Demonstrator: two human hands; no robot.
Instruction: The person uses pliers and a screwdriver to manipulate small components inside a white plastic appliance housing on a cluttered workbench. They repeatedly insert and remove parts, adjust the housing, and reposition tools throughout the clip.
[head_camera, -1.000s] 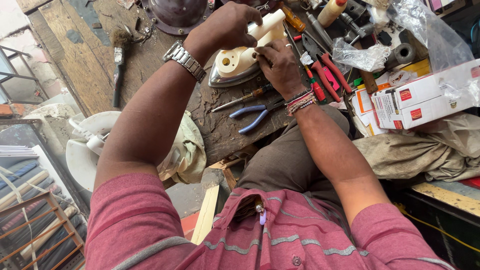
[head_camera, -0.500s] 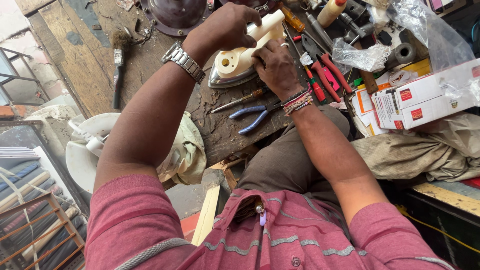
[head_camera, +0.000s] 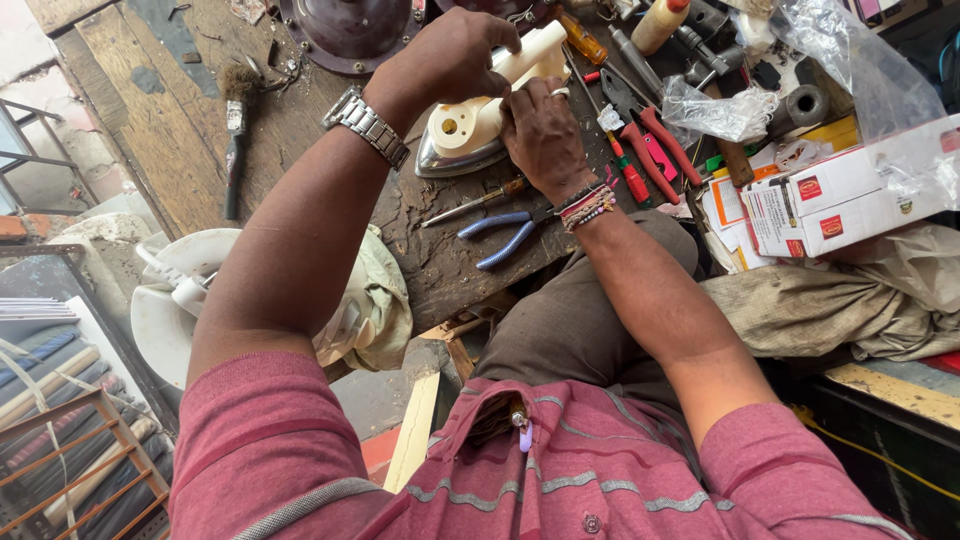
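Cream iron (head_camera: 470, 125) sat gripped by left hand (head_camera: 445, 60) and right hand (head_camera: 540, 130), blue pliers (head_camera: 505, 232) and red-handled tools (head_camera: 650, 140) crowding the worktop (head_camera: 300, 120)

A repair workshop: scarred wooden workbench (head_camera: 300, 130), pliers (head_camera: 505, 230), screwdrivers (head_camera: 625, 170), brush (head_camera: 235, 130), stacked cartons (head_camera: 850, 190).

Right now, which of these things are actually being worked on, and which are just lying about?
In hand:
cream iron, gripped by left hand and right hand.

Lying about:
blue-handled pliers
screwdriver
brush
red-handled pliers
white boxes
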